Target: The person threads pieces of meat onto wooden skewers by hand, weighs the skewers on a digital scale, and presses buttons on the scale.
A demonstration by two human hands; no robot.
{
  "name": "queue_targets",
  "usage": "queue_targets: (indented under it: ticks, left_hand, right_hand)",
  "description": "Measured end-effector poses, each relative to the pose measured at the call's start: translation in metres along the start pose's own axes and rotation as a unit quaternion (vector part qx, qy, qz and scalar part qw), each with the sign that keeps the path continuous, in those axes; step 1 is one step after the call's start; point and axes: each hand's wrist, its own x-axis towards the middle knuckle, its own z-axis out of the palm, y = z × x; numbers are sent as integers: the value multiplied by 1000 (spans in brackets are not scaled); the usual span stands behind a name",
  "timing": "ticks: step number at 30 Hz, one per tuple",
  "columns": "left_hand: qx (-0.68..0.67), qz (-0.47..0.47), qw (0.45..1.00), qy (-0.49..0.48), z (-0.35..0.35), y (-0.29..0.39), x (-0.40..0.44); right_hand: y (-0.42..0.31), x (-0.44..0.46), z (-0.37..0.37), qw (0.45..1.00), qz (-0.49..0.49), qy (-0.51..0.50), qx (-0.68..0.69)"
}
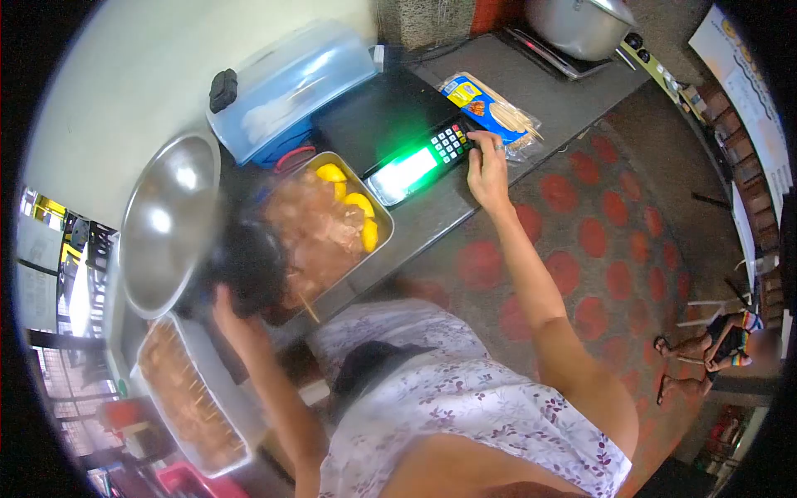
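My right hand (488, 170) reaches to the keypad end of a digital scale (382, 108), fingers bent and touching its corner, with nothing visible held. The scale's display glows white and green. Motion smears my left hand (232, 319), which is at a dark, blurred thing (249, 257) whose kind I cannot make out; the finger positions are unclear. Beside them, a metal tray (388, 241) holds raw-looking meat (311, 224) and several yellow pieces (360, 203). A thin wooden stick (309, 307) pokes out at the tray's near edge.
A large steel bowl (170, 224) tilts at the left, above a white container (237, 432) of skewered meat (183, 390). Behind stands a clear bluish box (295, 87). A skewer packet (490, 108) lies past the scale, near a large pot (577, 25). A person (722, 349) is at far right.
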Motion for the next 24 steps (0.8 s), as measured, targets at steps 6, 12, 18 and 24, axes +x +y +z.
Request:
queue_targets:
  ticks: [6, 12, 18, 24]
  left_hand:
    - [-44, 21, 995, 82, -1, -8, -8]
    - [-86, 24, 988, 130, 2, -9, -12]
    - [-96, 70, 985, 123, -10, -21, -12]
    - [-113, 55, 981, 147, 4, -13, -22]
  right_hand:
    - [-5, -2, 0, 997, 23, -66, -25]
    - [-7, -2, 1, 995, 16, -84, -55]
    - [-4, 3, 2, 993, 5, -91, -80]
    - [-10, 9, 5, 986, 17, -100, -130]
